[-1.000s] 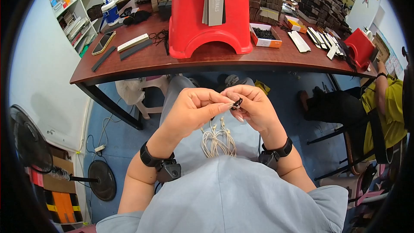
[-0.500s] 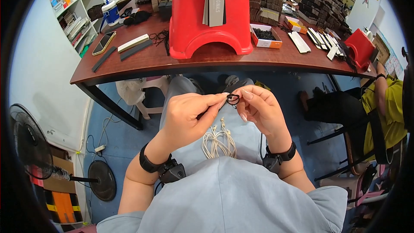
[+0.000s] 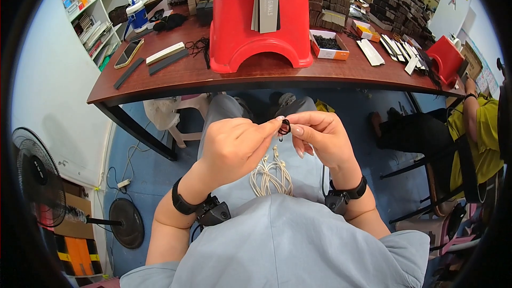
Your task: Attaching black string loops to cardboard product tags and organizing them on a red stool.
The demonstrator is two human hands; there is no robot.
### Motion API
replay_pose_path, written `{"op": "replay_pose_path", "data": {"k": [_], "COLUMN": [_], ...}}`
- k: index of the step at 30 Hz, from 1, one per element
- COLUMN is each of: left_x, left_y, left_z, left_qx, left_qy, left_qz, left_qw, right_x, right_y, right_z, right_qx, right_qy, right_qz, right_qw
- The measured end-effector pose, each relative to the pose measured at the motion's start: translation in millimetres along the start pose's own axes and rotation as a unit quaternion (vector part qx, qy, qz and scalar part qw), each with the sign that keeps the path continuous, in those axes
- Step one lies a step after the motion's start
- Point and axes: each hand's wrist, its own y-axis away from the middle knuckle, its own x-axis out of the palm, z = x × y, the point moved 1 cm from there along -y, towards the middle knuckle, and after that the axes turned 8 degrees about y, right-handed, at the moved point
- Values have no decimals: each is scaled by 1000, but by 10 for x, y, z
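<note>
Between my two hands, above my lap, is a small looped black cord [image 3: 286,127]. A small pin-like loop hangs just below it, too small to make out surely. My left hand [image 3: 234,141] pinches the cord between thumb and forefinger. From the other side, my right hand [image 3: 325,136] has thumb and forefinger closed on the cord, its other fingers curled loosely beneath. A bundle of cream cords [image 3: 271,176] with knotted ends lies on my lap, below the hands and touched by neither.
Ahead stands a dark red table [image 3: 176,82]. On it, an upturned red stool [image 3: 234,26] bears grey hang tags [image 3: 268,0]. A box of small black pieces [image 3: 329,46], a phone [image 3: 129,53] and stacked tags lie around. A fan [image 3: 37,176] stands left; a person in yellow [image 3: 480,138] sits right.
My right hand has shifted slightly left, closer to my left fingertips. The black cord's loop is drawn in smaller, with the pin-like piece now showing below it.
</note>
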Motion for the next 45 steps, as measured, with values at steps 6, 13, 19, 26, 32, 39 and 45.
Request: {"op": "replay_pose_path", "data": {"k": [6,13,19,26,32,39,45], "left_x": [-13,12,12,-9,8,5,-18], "left_y": [2,1,21,59,45,17,-3], "left_z": [-15,3,-13,21,18,-24,-30], "left_qx": [-2,-36,-192,-307,-307,-324,-321], "left_qy": [-8,49,202,313,356,362,345], "left_qz": [18,-31,-116,-116,-117,-65,-116], "left_qw": [1000,998,953,891,875,872,874], "right_x": [-9,2,-6,-16,-21,-36,-71], "right_y": [-4,12,52,48,55,31,43], "right_z": [-16,9,45,64,52,14,-22], "right_qx": [-21,-32,-44,-88,-88,-106,-139], "right_qy": [40,63,60,85,74,5,31], "right_qz": [-13,-20,-21,-36,-37,-105,-119], "right_qw": [999,997,997,992,993,989,983]}}
